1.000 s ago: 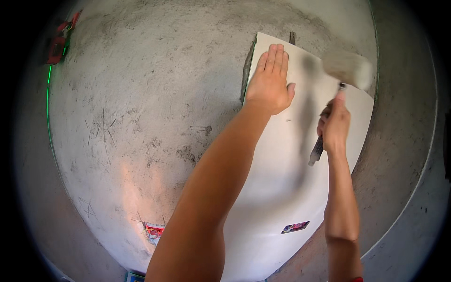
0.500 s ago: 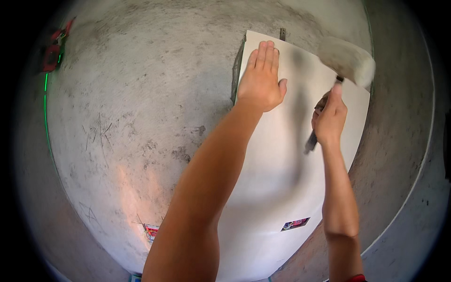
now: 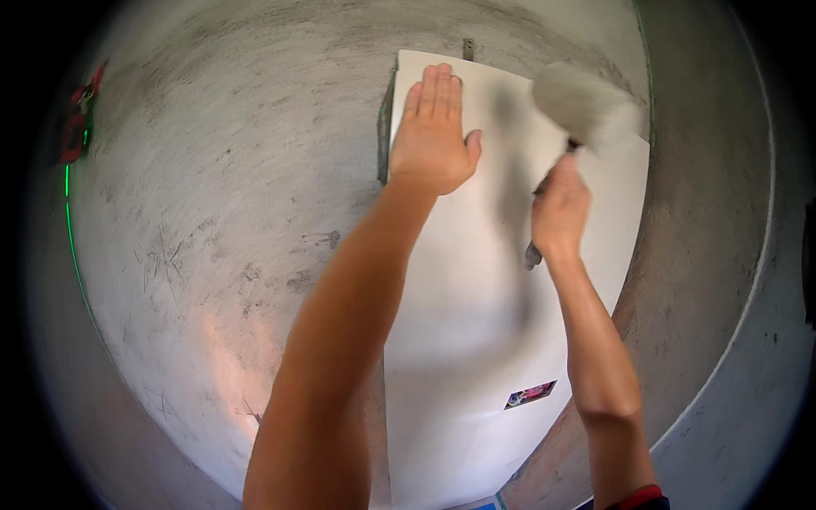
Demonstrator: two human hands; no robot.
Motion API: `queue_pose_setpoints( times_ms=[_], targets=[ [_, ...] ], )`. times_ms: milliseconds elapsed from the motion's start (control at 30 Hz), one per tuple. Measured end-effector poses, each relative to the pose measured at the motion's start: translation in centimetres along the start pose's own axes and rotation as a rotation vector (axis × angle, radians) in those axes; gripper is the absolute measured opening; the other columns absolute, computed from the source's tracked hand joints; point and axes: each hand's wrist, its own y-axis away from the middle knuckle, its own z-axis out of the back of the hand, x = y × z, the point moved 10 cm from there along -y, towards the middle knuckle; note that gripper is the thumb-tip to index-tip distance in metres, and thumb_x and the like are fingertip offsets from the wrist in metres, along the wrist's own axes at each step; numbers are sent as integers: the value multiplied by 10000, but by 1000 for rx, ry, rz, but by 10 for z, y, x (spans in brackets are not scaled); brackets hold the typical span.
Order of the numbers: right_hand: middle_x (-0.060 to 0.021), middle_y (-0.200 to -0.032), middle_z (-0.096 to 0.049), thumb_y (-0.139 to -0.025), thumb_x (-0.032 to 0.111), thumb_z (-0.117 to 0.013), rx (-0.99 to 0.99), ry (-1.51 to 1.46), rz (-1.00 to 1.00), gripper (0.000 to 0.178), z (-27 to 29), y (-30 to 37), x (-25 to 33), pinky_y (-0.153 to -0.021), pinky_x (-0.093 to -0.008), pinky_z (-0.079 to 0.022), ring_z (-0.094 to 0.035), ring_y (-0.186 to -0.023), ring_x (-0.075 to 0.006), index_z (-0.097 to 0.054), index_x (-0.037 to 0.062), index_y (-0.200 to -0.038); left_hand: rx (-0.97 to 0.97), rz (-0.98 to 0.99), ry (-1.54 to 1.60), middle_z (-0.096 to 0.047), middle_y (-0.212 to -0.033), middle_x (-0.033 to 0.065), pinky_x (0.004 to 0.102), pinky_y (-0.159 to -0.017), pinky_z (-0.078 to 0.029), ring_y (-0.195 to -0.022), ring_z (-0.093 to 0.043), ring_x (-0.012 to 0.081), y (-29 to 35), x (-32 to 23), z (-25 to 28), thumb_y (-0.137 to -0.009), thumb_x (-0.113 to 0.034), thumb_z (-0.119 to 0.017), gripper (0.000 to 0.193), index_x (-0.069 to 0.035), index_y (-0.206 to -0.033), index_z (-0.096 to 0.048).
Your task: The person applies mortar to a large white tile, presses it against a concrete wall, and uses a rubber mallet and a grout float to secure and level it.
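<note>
A large white tile panel (image 3: 459,306) stands against the grey wall, with grey mortar showing along its upper left edge. My left hand (image 3: 433,132) lies flat on the panel's upper left part, fingers together and stretched upward, thumb out to the side. In my right hand (image 3: 561,208) is a rubber mallet (image 3: 586,106), its pale head blurred by motion near the panel's upper right. The fingers wrap round the dark handle, whose end sticks out below the hand. I cannot tell whether the mallet head touches the panel.
A rough cement wall (image 3: 204,195) spreads to the left. At the far left is a red laser level (image 3: 72,136) with a green line below it. Above the panel's top edge sits a small dark strip (image 3: 468,49). A rectangular cutout (image 3: 530,394) with coloured wires pierces the panel low down.
The whole scene has shifted left in view. My left hand keeps its place on the panel. The mallet in my right hand is still moving, its head blurred in both frames.
</note>
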Motion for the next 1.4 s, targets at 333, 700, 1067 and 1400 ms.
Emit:
queue_pose_setpoints(
  times_ms=[333,700,1067,1400],
  targets=[
    [-133,-607,-505,-995,473,-326,265,169,-311,596,7,21,-33,-604,-365,-421,-481,-590,-226,-502,-19,-709,-53,-29,-27,-175,-1527,194,412,-1163,-121,-1430,-129,305,-1,0,5,-926,-375,-433,690,62,-1426,-244],
    [-178,-616,-516,-990,470,-358,285,123,-260,572,22,93,-54,-631,-383,-454,-479,-589,-288,-505,-27,-750,-199,-106,-197,-349,-1436,236,420,-1096,-287,-1343,-329,358,5,-10,16,-931,-433,-408,665,59,-1374,-357],
    [-157,-591,-503,-1003,374,-384,431,133,-443,484,46,257,-122,-538,-359,-433,-472,-521,-205,-517,-34,-778,-44,-197,-18,-299,-1456,254,423,-1142,-193,-1378,-245,364,85,-48,2,-861,-276,-516,664,97,-1373,-319],
    [-39,-572,-490,-966,409,-468,839,-264,-1222,479,113,515,-177,-481,-284,-380,-456,-510,-115,-502,7,-707,275,103,95,-186,-1512,248,506,-1131,-154,-1411,-139,411,321,-115,-23,-866,-269,-483,696,65,-1429,-244]
  ],
)
